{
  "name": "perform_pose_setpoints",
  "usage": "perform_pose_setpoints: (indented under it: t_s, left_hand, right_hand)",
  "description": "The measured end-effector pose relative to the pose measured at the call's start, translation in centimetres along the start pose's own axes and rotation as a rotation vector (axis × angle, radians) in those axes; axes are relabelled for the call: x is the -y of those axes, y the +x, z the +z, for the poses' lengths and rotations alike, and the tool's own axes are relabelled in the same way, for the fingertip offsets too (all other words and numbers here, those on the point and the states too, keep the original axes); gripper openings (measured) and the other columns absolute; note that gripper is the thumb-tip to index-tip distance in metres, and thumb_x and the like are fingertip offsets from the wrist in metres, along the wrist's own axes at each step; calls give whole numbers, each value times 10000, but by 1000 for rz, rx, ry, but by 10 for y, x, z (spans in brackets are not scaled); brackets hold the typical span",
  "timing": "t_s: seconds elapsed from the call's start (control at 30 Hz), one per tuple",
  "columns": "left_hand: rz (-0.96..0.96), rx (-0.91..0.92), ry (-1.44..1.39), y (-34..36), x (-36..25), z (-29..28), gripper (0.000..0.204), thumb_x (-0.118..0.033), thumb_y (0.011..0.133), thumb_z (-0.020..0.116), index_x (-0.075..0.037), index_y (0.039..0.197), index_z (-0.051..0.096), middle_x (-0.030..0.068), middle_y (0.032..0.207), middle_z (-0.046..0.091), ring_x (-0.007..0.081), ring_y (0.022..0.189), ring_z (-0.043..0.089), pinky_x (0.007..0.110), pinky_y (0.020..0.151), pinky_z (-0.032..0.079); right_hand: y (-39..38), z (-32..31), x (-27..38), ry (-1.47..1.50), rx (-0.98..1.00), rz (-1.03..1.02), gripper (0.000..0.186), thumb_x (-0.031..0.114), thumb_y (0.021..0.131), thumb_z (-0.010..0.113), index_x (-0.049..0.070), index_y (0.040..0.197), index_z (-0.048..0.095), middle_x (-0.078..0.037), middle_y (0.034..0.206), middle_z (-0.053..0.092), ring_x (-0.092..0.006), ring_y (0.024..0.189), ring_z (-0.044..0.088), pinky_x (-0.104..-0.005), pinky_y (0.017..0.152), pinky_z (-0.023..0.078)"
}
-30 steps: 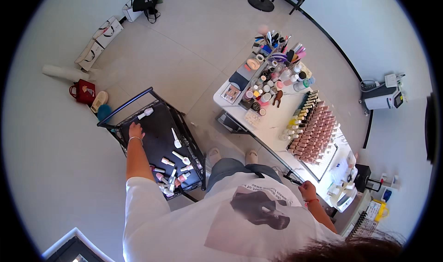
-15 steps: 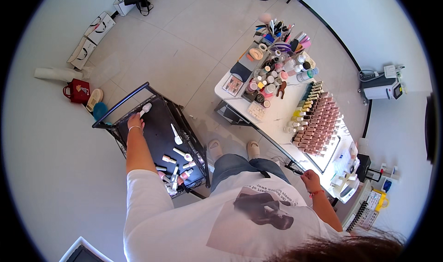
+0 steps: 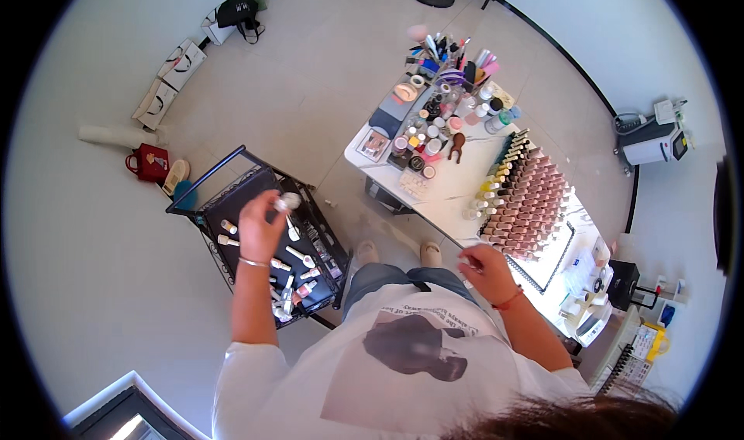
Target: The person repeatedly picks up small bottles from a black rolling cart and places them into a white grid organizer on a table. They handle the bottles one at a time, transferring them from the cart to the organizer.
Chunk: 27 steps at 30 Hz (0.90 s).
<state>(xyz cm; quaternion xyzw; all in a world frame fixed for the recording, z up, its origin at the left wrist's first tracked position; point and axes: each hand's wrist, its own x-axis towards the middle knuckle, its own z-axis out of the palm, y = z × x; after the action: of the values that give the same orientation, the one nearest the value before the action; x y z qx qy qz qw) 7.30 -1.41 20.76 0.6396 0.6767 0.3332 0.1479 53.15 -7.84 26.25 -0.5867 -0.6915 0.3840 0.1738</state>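
Note:
Over the dark trolley (image 3: pixel 232 192) on my left, my left hand (image 3: pixel 260 227) is closed on a pale nail polish bottle (image 3: pixel 289 201), held up above the tray. Around it on the tray lie several other bottles: white ones (image 3: pixel 298 256) and pinkish ones (image 3: pixel 307 289), some tipped on their sides. On the other side, my right hand (image 3: pixel 487 273) hovers by the near edge of the white table (image 3: pixel 457 200). Its fingers are loosely curled and apart, with nothing visible in them.
On the table stand rows of pink-capped bottles (image 3: pixel 531 204), several jars (image 3: pixel 434 134) and a bunch of brushes (image 3: pixel 438 49). A grey-white machine (image 3: pixel 655 142) stands by the right wall. A red bag (image 3: pixel 147 163) and white boxes (image 3: pixel 182 64) line the left wall.
My left hand has lifted the pale bottle off the trolley's far end and brought it right and nearer. My right hand has moved up and left along the table edge.

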Motion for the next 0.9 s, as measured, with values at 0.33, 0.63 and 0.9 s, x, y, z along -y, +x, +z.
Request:
perform_pose_setpoints:
  t_s: [0.33, 0.63, 0.9]
  left_hand:
    - [626, 202, -125, -34, -268, 47, 424, -183, 614, 871, -96, 983, 680, 31, 892, 690, 247, 878, 629, 432, 908, 434]
    - [591, 306, -186, -46, -345, 89, 512, -303, 785, 793, -32, 1187, 628, 135, 1166, 666, 363, 1094, 595, 450, 1014, 419]
    - [330, 107, -38, -37, -309, 96, 221, -4, 805, 728, -54, 1019, 712, 97, 1004, 742, 269, 1114, 664, 569, 1135, 297]
  right_hand:
    - [21, -41, 59, -56, -89, -457, 316, 160, 749, 775, 108, 1034, 648, -83, 824, 606, -299, 771, 636, -403, 650, 518]
    - [-50, -121, -53, -22, -361, -250, 200, 166, 763, 787, 59, 891, 677, -108, 830, 677, -277, 718, 661, -361, 630, 523]
    - [-118, -182, -188, -199, -630, 252, 183, 152, 771, 773, 42, 872, 668, -128, 741, 649, -278, 635, 625, -374, 601, 493]
